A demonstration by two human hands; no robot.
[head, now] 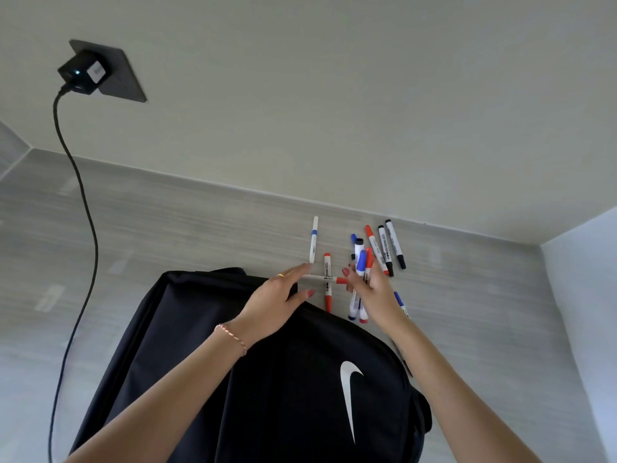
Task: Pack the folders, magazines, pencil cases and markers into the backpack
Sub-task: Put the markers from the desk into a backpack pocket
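— What did the right hand (370,289) do at that moment?

— It gripped a bundle of markers (360,282) with blue and red caps. The fingers were curled around them, and the lower ends of the bundle stuck out under the hand, just above the top edge of the black backpack (267,379).

— And the left hand (277,302)?

— Its fingers were nearly straight and reached forward. Between the fingertips it pinched one thin white marker with a red tip (322,279), which lay crosswise and pointed toward the fingers of the right hand. The red tip was just beside the right fingertips.

— Where were the other markers?

— Just past the left fingertips lay a white marker with a blue band (314,238), pointing away from the person. A red-capped marker (327,282) lay under the pinched one, between the two hands. Beyond the right fingers, near the wall, were one more red marker (375,247) and two black markers (390,245) side by side. One blue marker (400,303) lay on the outer side of the right wrist.

— And the backpack?

— It lay flat on the grey table (167,228), under both forearms, with a white swoosh logo (350,396) on its front. If it was open, I could not tell.

— Anything else?

— A black charger (83,73) sat in a wall socket far to the left, and its cable (80,228) hung down to the table.
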